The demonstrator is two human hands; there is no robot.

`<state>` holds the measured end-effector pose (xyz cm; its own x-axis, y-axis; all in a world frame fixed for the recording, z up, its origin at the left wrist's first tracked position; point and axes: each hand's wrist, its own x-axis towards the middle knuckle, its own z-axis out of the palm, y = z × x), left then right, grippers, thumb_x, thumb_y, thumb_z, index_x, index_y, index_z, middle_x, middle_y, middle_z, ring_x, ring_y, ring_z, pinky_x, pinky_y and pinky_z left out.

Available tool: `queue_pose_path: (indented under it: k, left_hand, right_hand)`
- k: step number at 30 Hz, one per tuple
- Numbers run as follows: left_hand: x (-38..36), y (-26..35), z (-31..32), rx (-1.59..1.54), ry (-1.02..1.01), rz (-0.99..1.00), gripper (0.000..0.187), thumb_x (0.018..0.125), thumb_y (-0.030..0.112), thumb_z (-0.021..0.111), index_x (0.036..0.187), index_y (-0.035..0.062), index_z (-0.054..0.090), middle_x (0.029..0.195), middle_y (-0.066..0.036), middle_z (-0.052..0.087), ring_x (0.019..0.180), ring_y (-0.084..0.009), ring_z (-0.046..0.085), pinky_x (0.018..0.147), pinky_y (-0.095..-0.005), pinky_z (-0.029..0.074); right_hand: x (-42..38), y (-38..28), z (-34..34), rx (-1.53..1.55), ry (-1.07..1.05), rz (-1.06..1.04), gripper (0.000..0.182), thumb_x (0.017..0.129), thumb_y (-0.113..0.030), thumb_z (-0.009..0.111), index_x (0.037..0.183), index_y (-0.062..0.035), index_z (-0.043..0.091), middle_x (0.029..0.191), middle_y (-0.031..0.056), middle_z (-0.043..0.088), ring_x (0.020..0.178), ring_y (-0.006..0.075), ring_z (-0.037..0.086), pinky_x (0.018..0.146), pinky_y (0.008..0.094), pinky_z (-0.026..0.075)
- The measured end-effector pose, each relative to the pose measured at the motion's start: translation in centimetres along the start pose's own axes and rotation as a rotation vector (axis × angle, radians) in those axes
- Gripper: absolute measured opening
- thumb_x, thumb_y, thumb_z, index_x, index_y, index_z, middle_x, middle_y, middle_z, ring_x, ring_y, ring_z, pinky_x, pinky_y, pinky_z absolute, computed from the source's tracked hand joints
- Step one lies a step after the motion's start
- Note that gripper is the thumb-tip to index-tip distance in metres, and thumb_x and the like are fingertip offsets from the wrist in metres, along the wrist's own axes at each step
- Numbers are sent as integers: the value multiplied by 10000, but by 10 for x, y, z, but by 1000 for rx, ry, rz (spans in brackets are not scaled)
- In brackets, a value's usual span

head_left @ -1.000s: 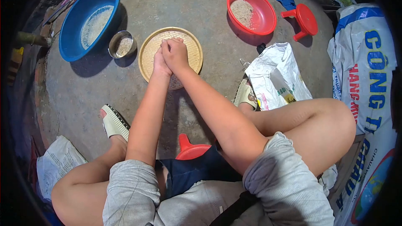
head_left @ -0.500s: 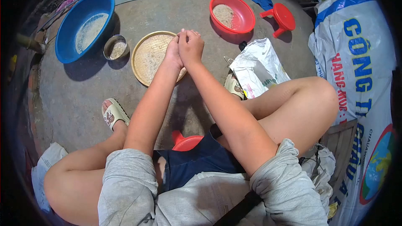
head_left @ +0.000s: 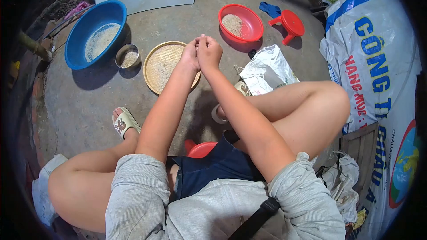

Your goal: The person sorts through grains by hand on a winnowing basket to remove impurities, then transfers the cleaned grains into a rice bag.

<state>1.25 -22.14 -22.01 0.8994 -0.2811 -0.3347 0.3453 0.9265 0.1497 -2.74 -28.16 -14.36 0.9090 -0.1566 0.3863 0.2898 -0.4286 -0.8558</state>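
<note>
My left hand (head_left: 190, 58) and my right hand (head_left: 210, 54) are clasped together, arms stretched out in front of me. The fingers are closed round each other, and whatever lies between the palms, if anything, is hidden. Below and to the left of them, a round woven bamboo tray (head_left: 167, 50) rests on the floor with pale grain spread over it. My hands and left forearm cover its right side. Left of the tray stands a small metal bowl (head_left: 122, 64) holding some grain.
Farther left sits a big blue basin (head_left: 73, 46) with grain in it. A red basin (head_left: 253, 31) with grain and a red stool (head_left: 292, 23) stand at the back right. A white sack (head_left: 269, 69) lies near my right foot. Large printed sacks (head_left: 369, 62) line the right side.
The camera view has shifted a little, so the floor objects sit slightly differently in the picture. My hands stay clasped, with a small shift in their pose. My right foot now shows more.
</note>
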Motion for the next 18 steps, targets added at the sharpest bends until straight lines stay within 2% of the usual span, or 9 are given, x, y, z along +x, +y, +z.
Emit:
queue_pose_path:
  k: [3,4,7,11,13,14,16,17,18]
  left_hand:
    - [-39,7,39,-26,23,56,344,950,229,370,1127,-39,492,1167,-198,549,1117,-312,516,959,-407,429]
    - [-39,9,35,-29,25,56,344,950,229,370,1127,-39,492,1167,-198,549,1117,-312,516,959,-407,429]
    - [-34,18,26,-9,-56,171,365,961,250,322,1092,-39,501,1139,-201,548,1093,-330,526,935,-443,442]
    - [-29,11,28,-134,-144,200,316,964,251,379,1063,-15,521,1081,-155,581,1028,-274,577,846,-391,505]
    - [-11,-27,45,-520,-887,1102,404,958,292,375,1230,2,447,1285,-180,469,1179,-290,480,970,-388,430]
    - [-14,-15,37,-521,-876,1101,404,958,292,375,1230,2,447,1285,-180,469,1179,-290,480,970,-388,430]
    - [-33,30,20,91,321,250,246,953,234,452,1015,13,540,959,-95,606,866,-179,620,670,-278,540]
    - [-28,34,5,-77,145,125,199,940,218,497,973,28,547,820,-36,577,686,-89,576,524,-188,487]
    - [-26,35,1,-86,145,123,199,940,218,497,973,28,547,820,-36,577,686,-89,576,524,-188,487]
  right_hand:
    - [0,-3,6,-2,-117,-21,261,866,-231,504,834,-22,658,863,155,655,828,312,610,771,392,456]
    - [-2,42,20,-4,-120,-20,261,866,-231,504,834,-22,658,863,155,655,828,312,610,771,392,456]
    - [-16,163,87,-266,-153,-505,330,912,-270,418,836,-2,594,877,238,591,876,429,545,824,476,390]
    - [24,51,32,-362,-321,-895,300,893,-287,473,970,-24,596,943,199,618,906,368,577,812,435,429]
    - [29,-10,3,-424,-430,-1141,327,880,-299,510,1060,-40,597,987,172,637,925,328,599,804,408,455]
    - [44,-38,-16,-425,-437,-1133,327,880,-299,510,1060,-40,597,987,172,637,925,328,599,804,408,455]
    - [75,-79,-59,-606,-1598,-551,579,850,-418,562,1301,-85,417,1169,210,544,1034,345,556,858,416,442]
    - [85,-88,-77,-764,-1676,-501,620,837,-441,572,1309,-75,406,1185,220,533,1068,358,534,892,414,427]
    - [93,-95,-94,-928,-1749,-452,661,824,-464,583,1316,-64,394,1201,229,522,1103,372,513,925,412,413]
